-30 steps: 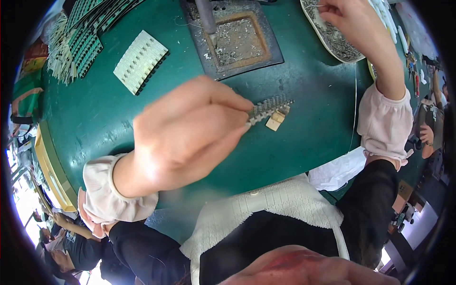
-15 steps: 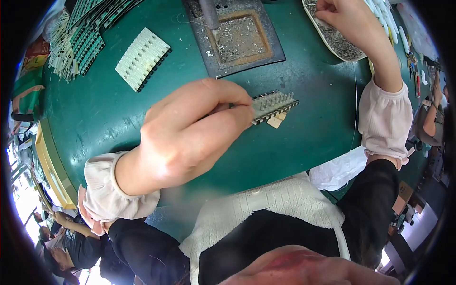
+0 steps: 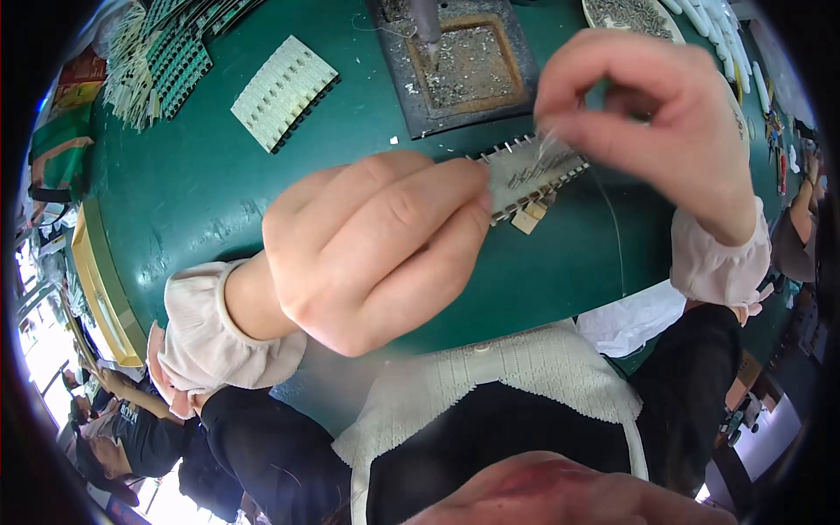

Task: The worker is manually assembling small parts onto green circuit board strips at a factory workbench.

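My left hand [image 3: 376, 245] is closed on one end of a pale circuit board panel [image 3: 503, 171] with dark, notched edges. Thin metal pins [image 3: 529, 175] stand up from its face, several of them smeared by motion. Over the panel's far end, my right hand [image 3: 652, 122] has its thumb and finger pinched together. What lies between those fingertips is too small and blurred to name. Beneath the panel a small tan block [image 3: 528, 217] shows. A dish [image 3: 674, 31] of small metal pieces stands beyond my right hand, partly hidden by it.
A similar pale panel [image 3: 284, 92] lies on the green table [image 3: 175, 192]. Green boards with white leads [image 3: 179, 66] are stacked at the far left. A grey rod [image 3: 426, 22] points down at a dark metal plate [image 3: 525, 79] littered with bits. White tubes [image 3: 713, 39] lie far right.
My right hand has come from the dish of metal pieces to the panel, moving nearer and left. The left hand still grips the panel, and the whole view has shifted slightly.
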Demonstrator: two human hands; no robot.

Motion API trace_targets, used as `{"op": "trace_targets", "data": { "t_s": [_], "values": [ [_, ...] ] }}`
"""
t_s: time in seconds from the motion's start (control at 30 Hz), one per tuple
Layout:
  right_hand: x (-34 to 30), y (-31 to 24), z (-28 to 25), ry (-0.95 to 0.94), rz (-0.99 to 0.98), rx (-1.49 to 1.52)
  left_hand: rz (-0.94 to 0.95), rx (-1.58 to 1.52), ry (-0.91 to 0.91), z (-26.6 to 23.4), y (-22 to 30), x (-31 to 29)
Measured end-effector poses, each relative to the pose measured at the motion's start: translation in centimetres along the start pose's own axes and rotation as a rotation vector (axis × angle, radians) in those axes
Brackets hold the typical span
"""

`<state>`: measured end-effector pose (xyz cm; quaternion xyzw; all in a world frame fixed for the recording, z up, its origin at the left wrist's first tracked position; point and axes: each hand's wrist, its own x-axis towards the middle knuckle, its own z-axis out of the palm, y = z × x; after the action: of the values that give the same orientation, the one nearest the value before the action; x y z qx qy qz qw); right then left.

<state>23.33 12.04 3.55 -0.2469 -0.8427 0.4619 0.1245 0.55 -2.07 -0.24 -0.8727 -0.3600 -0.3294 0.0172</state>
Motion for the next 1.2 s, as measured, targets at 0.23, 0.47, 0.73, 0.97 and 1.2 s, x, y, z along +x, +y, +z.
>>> {"op": "trace_targets", "data": {
  "t_s": [0.23, 0.47, 0.73, 0.97, 1.2],
  "values": [
    [-0.1, 0.2, 1.9, -0.047, -0.132, 0.143, 0.099, 0.079, 0.094, 0.6, -0.1, 0.2],
    [-0.2, 1.0, 2.2, 0.031, -0.106, 0.185, 0.084, 0.063, 0.054, 0.4, -0.1, 0.2],
    [0.2, 0.7, 2.3, -0.015, -0.098, 0.212, 0.066, 0.018, 0.043, 0.4, -0.2, 0.1],
    [0.4, 0.7, 2.1, -0.109, -0.131, 0.171, 0.059, 0.047, 0.085, 0.5, -0.2, 0.1],
    [0.5, 1.2, 2.6, -0.109, -0.085, 0.278, 0.028, 0.085, 0.065, 0.2, 0.1, 0.1]
  ]
}}
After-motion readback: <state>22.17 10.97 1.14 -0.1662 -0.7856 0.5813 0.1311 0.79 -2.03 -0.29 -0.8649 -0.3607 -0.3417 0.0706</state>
